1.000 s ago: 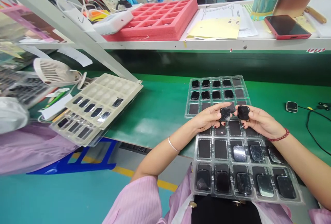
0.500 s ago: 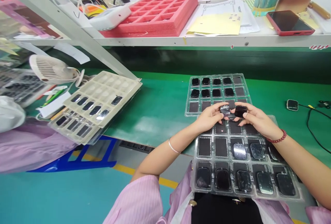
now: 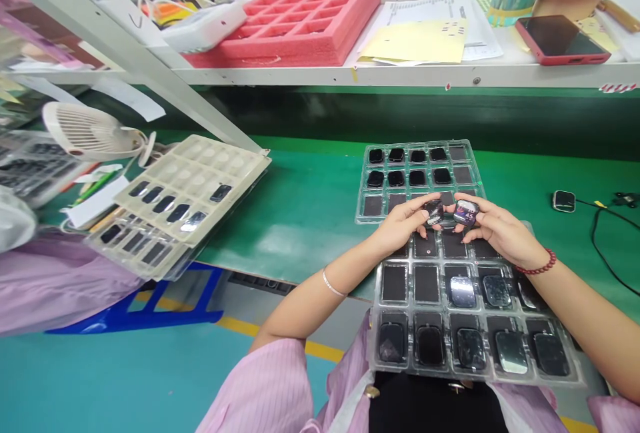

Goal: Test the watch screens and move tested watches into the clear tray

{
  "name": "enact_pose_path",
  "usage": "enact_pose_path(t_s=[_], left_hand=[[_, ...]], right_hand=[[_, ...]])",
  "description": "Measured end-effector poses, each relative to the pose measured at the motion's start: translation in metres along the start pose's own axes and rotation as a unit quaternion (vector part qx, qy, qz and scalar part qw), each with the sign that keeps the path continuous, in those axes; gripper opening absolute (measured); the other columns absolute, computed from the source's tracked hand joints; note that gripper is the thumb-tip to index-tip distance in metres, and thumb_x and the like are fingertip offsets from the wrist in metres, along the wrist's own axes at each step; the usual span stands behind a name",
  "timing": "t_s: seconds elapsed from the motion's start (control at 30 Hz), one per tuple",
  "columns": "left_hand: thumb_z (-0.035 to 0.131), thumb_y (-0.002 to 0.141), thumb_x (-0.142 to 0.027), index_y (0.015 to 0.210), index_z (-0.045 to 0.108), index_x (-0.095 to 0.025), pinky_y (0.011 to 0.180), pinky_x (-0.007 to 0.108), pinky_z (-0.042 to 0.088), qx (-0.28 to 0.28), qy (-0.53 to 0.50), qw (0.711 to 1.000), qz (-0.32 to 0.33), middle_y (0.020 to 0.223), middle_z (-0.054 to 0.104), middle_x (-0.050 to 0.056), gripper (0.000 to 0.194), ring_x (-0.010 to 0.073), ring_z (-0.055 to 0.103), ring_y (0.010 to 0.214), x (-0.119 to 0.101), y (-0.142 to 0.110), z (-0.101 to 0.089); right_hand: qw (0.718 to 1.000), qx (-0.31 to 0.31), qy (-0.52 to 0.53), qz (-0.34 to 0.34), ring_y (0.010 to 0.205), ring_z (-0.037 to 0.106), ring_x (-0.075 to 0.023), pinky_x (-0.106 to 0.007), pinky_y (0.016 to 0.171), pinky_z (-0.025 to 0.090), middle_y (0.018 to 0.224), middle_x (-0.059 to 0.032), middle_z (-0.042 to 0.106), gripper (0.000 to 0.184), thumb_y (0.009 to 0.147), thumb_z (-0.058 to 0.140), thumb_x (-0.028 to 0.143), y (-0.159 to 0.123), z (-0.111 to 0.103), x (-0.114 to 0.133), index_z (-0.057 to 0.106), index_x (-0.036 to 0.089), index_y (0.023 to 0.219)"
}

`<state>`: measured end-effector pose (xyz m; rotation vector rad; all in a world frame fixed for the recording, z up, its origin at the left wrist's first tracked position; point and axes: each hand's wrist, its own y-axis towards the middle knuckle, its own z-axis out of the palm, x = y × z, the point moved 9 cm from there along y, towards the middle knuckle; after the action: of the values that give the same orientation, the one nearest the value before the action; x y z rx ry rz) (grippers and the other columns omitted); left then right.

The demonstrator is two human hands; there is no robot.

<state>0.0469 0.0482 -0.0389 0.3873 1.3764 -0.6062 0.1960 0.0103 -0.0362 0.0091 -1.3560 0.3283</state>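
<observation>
Between the fingers of my left hand (image 3: 403, 223) is a smartwatch body (image 3: 434, 212) with a dark, shiny face. My right hand (image 3: 500, 228) grips a second smartwatch (image 3: 466, 212), its screen lit with digits and a coloured pattern. The two watches are held side by side, slightly apart, above the near clear plastic tray (image 3: 397, 313). That tray carries several dark watch bodies (image 3: 470, 348) in its front rows, and some compartments show only a dark lining. Behind my hands lies a second clear tray (image 3: 361, 200) with several black watches (image 3: 417, 178) in its two back rows.
A watch on a cable (image 3: 564, 201) lies at the right. Pale trays with dark pieces (image 3: 240, 180) and a small fan (image 3: 83, 130) stand at the left. On the shelf are a red foam tray (image 3: 320, 53), papers (image 3: 415, 43) and a phone (image 3: 563, 40). Another person's sleeve (image 3: 60, 280) shows at the left.
The screen of the watch in my right hand has gone from dark to lit. The watch in my left hand has tilted a little. Both hands keep their hold.
</observation>
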Motion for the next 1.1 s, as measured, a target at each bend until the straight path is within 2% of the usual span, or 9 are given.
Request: enact_pose_path(t_s=[0.13,0.33,0.53,0.63,0.77,0.83,0.93,1.0,1.1], left_hand=[[0.065,0.084,-0.041,0.134,0.055,-0.025,0.060,0.023,0.048,0.010,-0.024,1.000,0.007,0.112,0.066,0.009,0.054,0.0146,0.066,0.078,-0.0006,0.0012,-0.0018],[0.070,0.080,-0.045,0.131,0.055,-0.021,0.055,0.021,0.046,0.037,-0.050,0.998,0.007,0.102,0.066,0.008,0.058,0.0135,0.066,0.071,0.0011,0.0028,0.0002],[0.063,0.085,-0.049,0.127,0.058,-0.017,0.064,0.025,0.052,0.027,-0.058,0.998,-0.022,0.115,0.066,0.014,0.053,0.0198,0.071,0.086,0.0034,0.0009,0.0031],[0.059,0.085,-0.055,0.121,0.061,-0.014,0.057,0.023,0.049,0.017,-0.034,0.999,-0.022,0.105,0.070,0.015,0.054,0.0189,0.071,0.078,0.0028,0.0000,0.0037],[0.056,0.085,-0.059,0.109,0.064,-0.012,0.049,0.020,0.043,0.019,-0.002,1.000,-0.011,0.094,0.072,0.013,0.053,0.0138,0.068,0.064,0.0024,0.0004,0.0052],[0.056,0.087,-0.053,0.106,0.063,-0.012,0.048,0.019,0.041,0.021,0.015,1.000,-0.011,0.091,0.073,0.012,0.047,0.0117,0.066,0.060,0.0031,0.0008,0.0060],[0.060,0.086,-0.035,0.113,0.060,-0.013,0.050,0.019,0.042,0.019,0.034,0.999,-0.014,0.095,0.072,0.011,0.035,0.0121,0.067,0.066,0.0043,0.0007,0.0062],[0.060,0.081,-0.019,0.121,0.056,-0.016,0.054,0.019,0.045,0.016,0.038,0.999,-0.012,0.102,0.070,0.010,0.041,0.0146,0.069,0.076,0.0038,0.0001,0.0060],[0.055,0.072,-0.003,0.125,0.052,-0.018,0.064,0.023,0.049,0.015,0.039,0.999,-0.003,0.109,0.067,0.009,0.056,0.0172,0.070,0.087,0.0020,-0.0013,0.0064]], right_hand=[[1.000,0.004,0.016,0.007,0.088,0.070,-0.0198,-0.035,0.072,0.062,0.131,-0.0096,0.064,0.046,0.089,0.063,0.035,0.0000,0.0008,0.0005,0.057,0.028,0.134],[1.000,0.007,0.012,0.003,0.087,0.069,-0.0200,-0.034,0.071,0.062,0.126,-0.0110,0.066,0.043,0.089,0.064,0.038,-0.0001,0.0019,0.0013,0.060,0.025,0.129],[0.999,-0.022,-0.033,-0.021,0.077,0.067,-0.0186,-0.031,0.062,0.058,0.112,-0.0106,0.071,0.032,0.091,0.062,0.042,-0.0003,-0.0019,0.0047,0.064,0.023,0.116],[0.998,-0.038,-0.047,-0.034,0.069,0.064,-0.0172,-0.030,0.058,0.056,0.101,-0.0095,0.073,0.031,0.091,0.060,0.047,-0.0008,-0.0045,0.0062,0.066,0.022,0.108],[0.996,-0.046,-0.058,-0.044,0.062,0.061,-0.0163,-0.029,0.054,0.053,0.090,-0.0079,0.073,0.033,0.090,0.059,0.052,-0.0012,-0.0064,0.0074,0.066,0.022,0.102],[0.996,-0.047,-0.069,-0.043,0.058,0.059,-0.0153,-0.029,0.054,0.052,0.086,-0.0071,0.072,0.033,0.090,0.058,0.053,-0.0010,-0.0066,0.0074,0.066,0.021,0.099],[0.993,-0.052,-0.105,-0.033,0.052,0.054,-0.0124,-0.028,0.052,0.050,0.082,-0.0046,0.071,0.025,0.089,0.062,0.045,-0.0003,-0.0063,0.0061,0.064,0.021,0.098],[0.990,-0.052,-0.131,-0.033,0.055,0.054,-0.0124,-0.027,0.053,0.050,0.086,-0.0035,0.071,0.022,0.085,0.068,0.033,0.0001,-0.0042,0.0064,0.061,0.022,0.103],[0.988,-0.037,-0.147,-0.043,0.067,0.059,-0.0153,-0.028,0.057,0.052,0.095,-0.0040,0.070,0.035,0.079,0.068,0.018,0.0004,0.0015,0.0083,0.056,0.024,0.111]])
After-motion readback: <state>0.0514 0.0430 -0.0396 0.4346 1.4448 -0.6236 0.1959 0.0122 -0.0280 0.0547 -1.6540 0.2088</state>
